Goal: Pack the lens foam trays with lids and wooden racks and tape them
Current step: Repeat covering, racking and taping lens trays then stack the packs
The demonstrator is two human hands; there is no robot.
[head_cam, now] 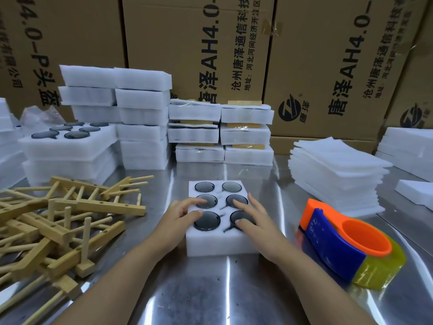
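Note:
A white foam tray (218, 243) with several dark round lenses lies on the metal table (210, 289) in front of me. My left hand (181, 215) rests on its left side, fingers spread over the left lenses. On its right side my right hand (251, 218) touches the right lenses with straight fingers. Neither hand grips anything. A pile of wooden racks (58, 221) lies to the left. A stack of thin foam lids (337, 170) sits at the right. An orange and blue tape dispenser (344, 242) with yellowish tape stands right of the tray.
Taped packed trays (220, 132) are stacked behind the tray. Taller foam tray stacks (117, 113) rise at the back left, one open tray of lenses (68, 137) beside them. More foam (407, 148) lies at the far right. Cardboard boxes (199, 48) wall off the back.

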